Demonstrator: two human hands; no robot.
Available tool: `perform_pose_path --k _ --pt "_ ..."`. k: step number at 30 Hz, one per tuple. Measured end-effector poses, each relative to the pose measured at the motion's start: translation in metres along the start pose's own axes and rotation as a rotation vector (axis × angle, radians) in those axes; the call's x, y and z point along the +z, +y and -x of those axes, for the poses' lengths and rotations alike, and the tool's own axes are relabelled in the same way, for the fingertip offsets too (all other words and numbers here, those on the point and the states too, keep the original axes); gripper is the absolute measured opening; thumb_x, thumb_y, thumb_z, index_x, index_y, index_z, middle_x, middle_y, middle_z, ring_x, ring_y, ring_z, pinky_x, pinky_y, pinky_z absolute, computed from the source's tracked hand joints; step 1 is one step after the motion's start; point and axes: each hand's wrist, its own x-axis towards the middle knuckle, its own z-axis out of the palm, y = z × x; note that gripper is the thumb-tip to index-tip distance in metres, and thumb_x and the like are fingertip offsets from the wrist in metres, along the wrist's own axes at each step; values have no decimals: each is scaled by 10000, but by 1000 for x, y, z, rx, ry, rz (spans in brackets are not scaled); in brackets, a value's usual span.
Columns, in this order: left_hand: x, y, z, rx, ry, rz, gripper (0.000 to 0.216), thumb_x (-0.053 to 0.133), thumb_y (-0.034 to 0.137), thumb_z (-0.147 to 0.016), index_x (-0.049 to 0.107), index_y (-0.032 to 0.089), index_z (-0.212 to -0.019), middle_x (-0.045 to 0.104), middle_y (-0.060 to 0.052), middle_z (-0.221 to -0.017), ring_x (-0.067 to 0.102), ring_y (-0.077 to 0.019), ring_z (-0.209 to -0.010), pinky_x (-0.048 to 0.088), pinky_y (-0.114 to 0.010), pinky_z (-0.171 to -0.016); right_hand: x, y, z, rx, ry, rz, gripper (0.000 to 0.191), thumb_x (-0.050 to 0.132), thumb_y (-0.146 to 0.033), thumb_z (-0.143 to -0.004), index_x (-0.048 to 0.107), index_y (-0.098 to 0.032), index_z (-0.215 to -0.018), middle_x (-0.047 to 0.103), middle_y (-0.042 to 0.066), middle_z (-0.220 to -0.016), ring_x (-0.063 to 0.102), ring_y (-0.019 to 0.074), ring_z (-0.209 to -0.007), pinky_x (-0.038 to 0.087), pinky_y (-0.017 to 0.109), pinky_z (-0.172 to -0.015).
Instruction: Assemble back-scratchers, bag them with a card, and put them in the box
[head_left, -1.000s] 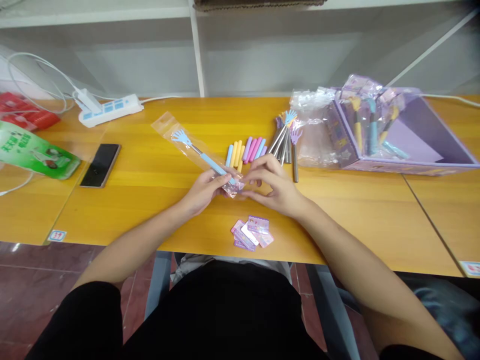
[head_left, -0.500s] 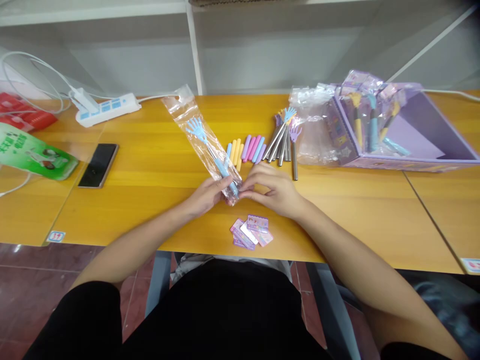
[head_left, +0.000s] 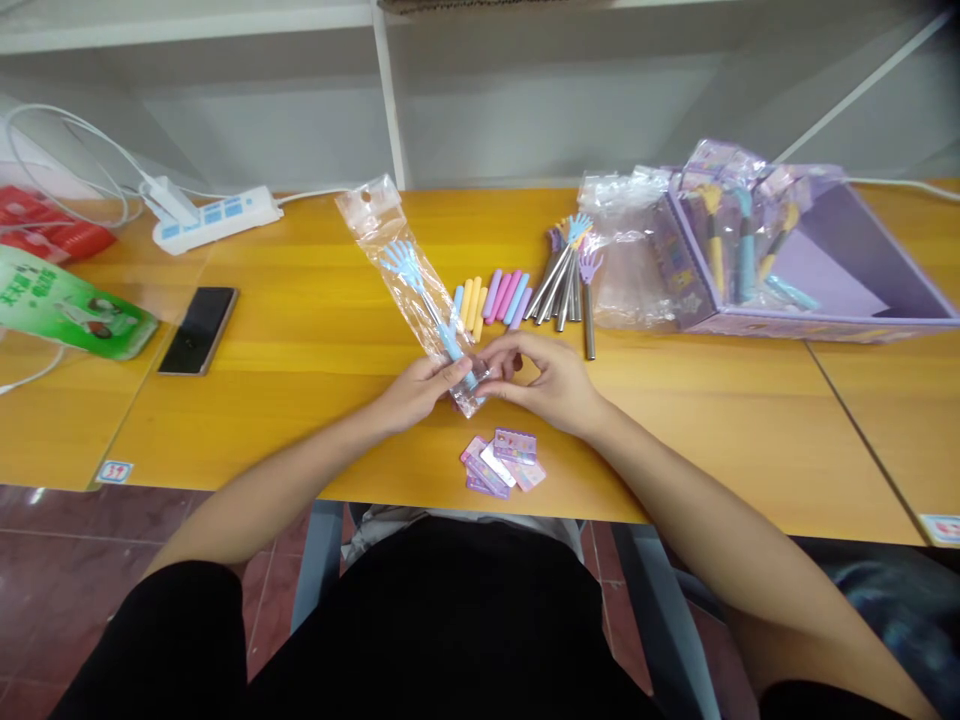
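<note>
Your counter's [head_left: 292,370] near edge has the cards [head_left: 502,465] just inside it. Your left hand [head_left: 416,392] grips the bagged [head_left: 418,308] blue back scratcher [head_left: 452,342], hiding part of its handle; your right hand [head_left: 559,385], curled narrow, meets the bag's lower end, pinch indeterminable. Open room extends left toward the phone [head_left: 198,331]; the left frame cuts off the green package [head_left: 67,305].

A blue hand-tipped scratcher [head_left: 451,345] lies inside a clear plastic bag [head_left: 373,215], slanting away leftward.
</note>
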Motion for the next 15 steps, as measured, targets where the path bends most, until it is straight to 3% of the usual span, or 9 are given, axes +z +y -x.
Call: perform_pose_path --k 6,15 --pt "2 14 1 -3 -164 -84 426 854 551 -901 710 167 -1020 698 -20 -854 649 -167 -810 522 -315 -808 -2 1 1 0 -2 17 351 899 -396 -918 748 -256 -1202 732 -17 -866 646 152 -745 535 328 -720" --pt "2 20 4 -15 -145 -158 395 856 508 -892 706 159 -997 708 -19 -839 655 -173 -804 521 -320 -793 -3 0 0 25 20 -7 496 945 -461 -857 723 -254 -1248 689 7 -961 637 152 -760 573 348 -732"
